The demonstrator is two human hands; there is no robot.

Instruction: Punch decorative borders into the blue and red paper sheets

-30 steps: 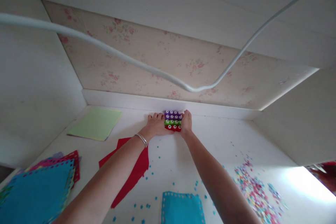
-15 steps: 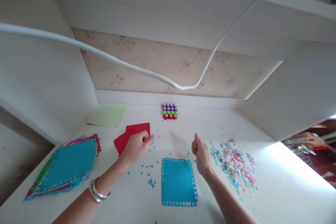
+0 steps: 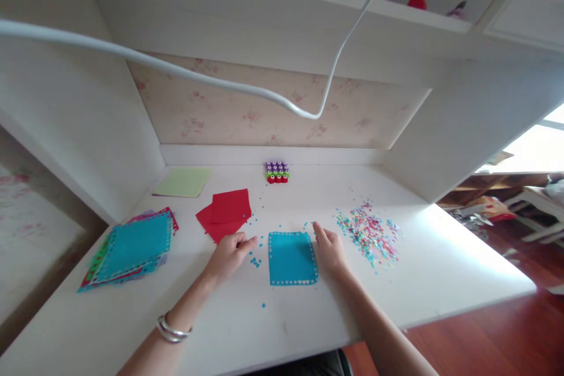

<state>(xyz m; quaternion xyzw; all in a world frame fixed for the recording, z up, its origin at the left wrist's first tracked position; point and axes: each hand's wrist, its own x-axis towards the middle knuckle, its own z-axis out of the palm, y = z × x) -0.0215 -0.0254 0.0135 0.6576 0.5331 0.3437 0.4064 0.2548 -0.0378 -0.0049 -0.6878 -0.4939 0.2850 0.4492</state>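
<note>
My left hand (image 3: 229, 252) rests on the white desk (image 3: 440, 264) just left of a blue punched sheet (image 3: 292, 257), fingers curled loosely with nothing seen in them, beside small blue paper dots (image 3: 254, 259). My right hand (image 3: 328, 248) lies at the sheet's right edge, fingers together and pointing away, touching the desk. A block of small purple, green and red punches (image 3: 277, 171) stands at the back wall, beyond both hands.
Red paper sheets (image 3: 225, 211) lie behind my left hand, a pale green sheet (image 3: 183, 181) further back left. A stack of punched coloured sheets (image 3: 132, 247) sits at the left. Mixed confetti (image 3: 369, 234) is heaped right. A white cable (image 3: 220, 79) hangs overhead.
Both hands left the punch block at the back wall and drew back toward me, settling either side of the blue sheet. The view tilted down and pulled back.
</note>
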